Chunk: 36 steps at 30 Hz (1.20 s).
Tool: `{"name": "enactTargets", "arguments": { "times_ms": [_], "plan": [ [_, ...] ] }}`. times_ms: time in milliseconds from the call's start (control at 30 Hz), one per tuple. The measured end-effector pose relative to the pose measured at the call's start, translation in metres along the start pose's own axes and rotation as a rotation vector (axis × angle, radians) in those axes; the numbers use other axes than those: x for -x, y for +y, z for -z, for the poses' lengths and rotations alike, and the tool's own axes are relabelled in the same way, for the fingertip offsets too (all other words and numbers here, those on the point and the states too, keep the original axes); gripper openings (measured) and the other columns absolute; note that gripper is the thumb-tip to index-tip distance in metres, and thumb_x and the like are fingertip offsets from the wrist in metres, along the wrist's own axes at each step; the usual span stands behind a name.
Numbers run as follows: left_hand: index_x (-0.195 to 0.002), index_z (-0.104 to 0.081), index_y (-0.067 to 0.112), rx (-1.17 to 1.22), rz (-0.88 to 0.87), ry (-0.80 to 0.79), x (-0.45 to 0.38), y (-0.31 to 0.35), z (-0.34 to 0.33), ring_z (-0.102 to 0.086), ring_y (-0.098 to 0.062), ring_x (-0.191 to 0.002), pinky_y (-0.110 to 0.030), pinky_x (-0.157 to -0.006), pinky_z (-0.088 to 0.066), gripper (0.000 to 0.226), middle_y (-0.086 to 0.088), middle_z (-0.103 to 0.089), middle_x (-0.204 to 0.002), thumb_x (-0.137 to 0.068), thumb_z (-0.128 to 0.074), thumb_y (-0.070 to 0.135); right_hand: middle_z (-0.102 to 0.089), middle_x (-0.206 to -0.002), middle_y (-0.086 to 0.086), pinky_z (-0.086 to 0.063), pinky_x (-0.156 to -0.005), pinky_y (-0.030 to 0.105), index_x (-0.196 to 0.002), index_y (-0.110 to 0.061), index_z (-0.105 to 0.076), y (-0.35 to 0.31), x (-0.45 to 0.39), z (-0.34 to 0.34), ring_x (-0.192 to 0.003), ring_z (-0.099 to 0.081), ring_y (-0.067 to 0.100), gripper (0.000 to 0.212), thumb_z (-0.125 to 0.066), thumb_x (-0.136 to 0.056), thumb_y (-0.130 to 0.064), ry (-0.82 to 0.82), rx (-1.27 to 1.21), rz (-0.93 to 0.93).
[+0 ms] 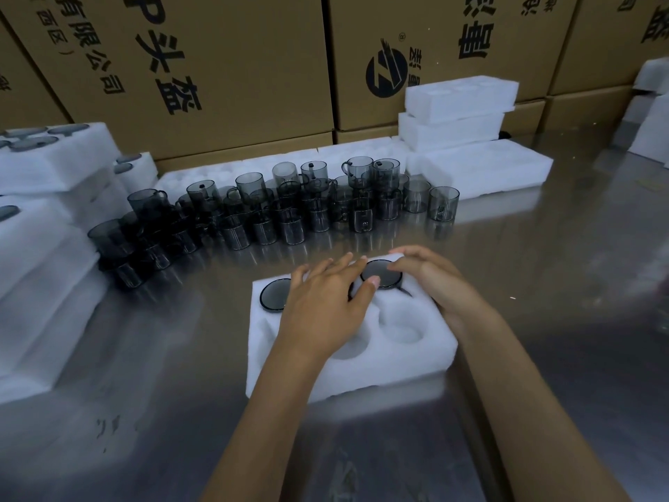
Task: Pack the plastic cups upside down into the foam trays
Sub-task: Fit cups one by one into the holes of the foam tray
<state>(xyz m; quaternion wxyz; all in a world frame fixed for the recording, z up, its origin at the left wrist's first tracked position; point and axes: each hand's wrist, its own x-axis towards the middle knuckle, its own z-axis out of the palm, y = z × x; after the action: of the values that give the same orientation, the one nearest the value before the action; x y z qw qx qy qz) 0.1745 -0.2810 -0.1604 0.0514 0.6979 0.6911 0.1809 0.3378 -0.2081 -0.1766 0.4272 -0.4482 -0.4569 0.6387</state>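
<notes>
My left hand [325, 306] lies flat on the foam tray [347, 360], fingers [340, 264] straight and slightly spread, covering the middle far pocket and holding nothing; its thumb tip touches the rim of an upside-down cup [382, 273] seated in the far right pocket. My right hand [434, 280] rests on the tray's far right corner, fingers gently bent over that cup's edge, pressing rather than gripping as far as I can tell. Another inverted cup [274, 293] sits in the far left pocket, its dark round base facing up, axis vertical. Two near pockets [402, 331] stand open. The tray lies on a shiny metal worktop [543, 284], its long side running left to right. Beyond it, a crowd of smoky grey cups [289, 208] stands in stacks, upright, handles showing. Filled trays [47, 168] pile up at left, white foam trays [459, 114] are stacked at the right rear, and printed cardboard boxes [217, 67] form the back wall.
</notes>
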Motion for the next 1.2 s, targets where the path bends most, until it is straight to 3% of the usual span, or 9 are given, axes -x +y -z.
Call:
{"name": "enactTargets", "arguments": {
  "times_ms": [167,333,467,533,633,700,800,1033,1200],
  "plan": [
    [-0.146,-0.046,0.036,0.013,-0.015,0.037,0.000,-0.001,-0.001,-0.034,-0.009,-0.142,-0.039,-0.119,-0.012,0.049,0.013,-0.040,-0.156,-0.102,-0.036,0.054,-0.074,-0.076,0.004,-0.055,-0.053,0.023,-0.094,-0.014,-0.074,-0.002,0.000,-0.006,-0.063,-0.070,0.014,0.008,-0.071,-0.087,-0.012,0.068,-0.084,-0.002],
    [-0.141,-0.053,0.035,0.039,-0.020,0.087,0.001,0.002,0.002,-0.045,-0.010,-0.131,-0.033,-0.112,-0.017,0.041,0.019,-0.053,-0.143,-0.103,-0.040,0.046,-0.071,-0.078,0.012,-0.056,-0.065,0.034,-0.091,-0.012,-0.072,-0.004,-0.001,-0.008,-0.068,-0.066,0.024,0.006,-0.072,-0.086,-0.016,0.072,-0.124,-0.047],
    [-0.136,-0.056,0.038,0.059,0.043,0.022,-0.003,0.006,0.011,-0.047,-0.012,-0.127,-0.034,-0.110,-0.019,0.036,0.017,-0.061,-0.133,-0.102,-0.044,0.045,-0.067,-0.077,0.013,-0.053,-0.059,0.030,-0.089,-0.010,-0.071,-0.003,-0.008,-0.005,-0.066,-0.063,0.024,0.009,-0.074,-0.082,-0.017,0.054,-0.171,-0.059],
    [-0.129,-0.059,0.039,0.089,0.089,-0.064,-0.013,0.008,0.021,-0.052,-0.015,-0.122,-0.036,-0.110,-0.026,0.032,0.013,-0.067,-0.122,-0.100,-0.048,0.046,-0.073,-0.083,0.012,-0.056,-0.065,0.033,-0.095,-0.005,-0.072,-0.002,-0.013,-0.005,-0.070,-0.066,0.025,0.018,-0.074,-0.082,-0.018,0.018,-0.244,-0.069],
    [-0.130,-0.059,0.032,0.140,0.078,-0.137,-0.044,0.014,0.039,-0.055,-0.018,-0.122,-0.039,-0.105,-0.041,0.034,0.007,-0.062,-0.131,-0.099,-0.053,0.044,-0.077,-0.093,0.006,-0.054,-0.087,0.039,-0.098,-0.008,-0.071,-0.001,-0.022,-0.004,-0.084,-0.068,0.023,0.016,-0.067,-0.089,-0.021,-0.050,-0.393,-0.098],
    [-0.135,-0.055,0.027,0.116,0.026,-0.109,-0.077,0.020,0.046,-0.055,-0.021,-0.121,-0.037,-0.102,-0.044,0.039,0.001,-0.059,-0.135,-0.099,-0.055,0.040,-0.077,-0.091,0.004,-0.051,-0.091,0.038,-0.096,-0.011,-0.068,0.001,-0.025,-0.002,-0.085,-0.066,0.021,0.015,-0.061,-0.093,-0.024,-0.070,-0.493,-0.103],
    [-0.145,-0.045,0.022,-0.005,-0.008,-0.064,-0.139,0.028,0.045,-0.043,-0.025,-0.136,-0.043,-0.111,-0.038,0.049,-0.004,-0.047,-0.149,-0.099,-0.053,0.035,-0.076,-0.088,0.007,-0.053,-0.084,0.031,-0.094,-0.010,-0.066,0.004,-0.026,0.005,-0.083,-0.068,0.019,0.015,-0.057,-0.096,-0.022,-0.069,-0.638,-0.104],
    [-0.154,-0.032,0.018,-0.118,0.019,-0.030,-0.233,0.033,0.005,-0.007,-0.026,-0.153,-0.045,-0.121,-0.015,0.061,-0.011,-0.009,-0.166,-0.097,-0.054,0.021,-0.074,-0.091,0.013,-0.053,-0.095,0.034,-0.098,-0.005,-0.066,0.006,-0.030,0.012,-0.092,-0.070,0.024,0.017,-0.055,-0.096,-0.019,-0.070,-0.779,-0.104],
    [-0.126,-0.060,0.012,-0.049,-0.048,0.155,-0.242,0.026,-0.024,-0.027,-0.027,-0.145,-0.041,-0.115,-0.024,0.036,-0.014,-0.038,-0.153,-0.090,-0.062,0.013,-0.075,-0.091,0.013,-0.053,-0.090,0.033,-0.096,-0.007,-0.068,0.005,-0.033,0.014,-0.090,-0.072,0.023,0.018,-0.057,-0.093,-0.021,-0.055,-0.820,-0.131]
  ]
}}
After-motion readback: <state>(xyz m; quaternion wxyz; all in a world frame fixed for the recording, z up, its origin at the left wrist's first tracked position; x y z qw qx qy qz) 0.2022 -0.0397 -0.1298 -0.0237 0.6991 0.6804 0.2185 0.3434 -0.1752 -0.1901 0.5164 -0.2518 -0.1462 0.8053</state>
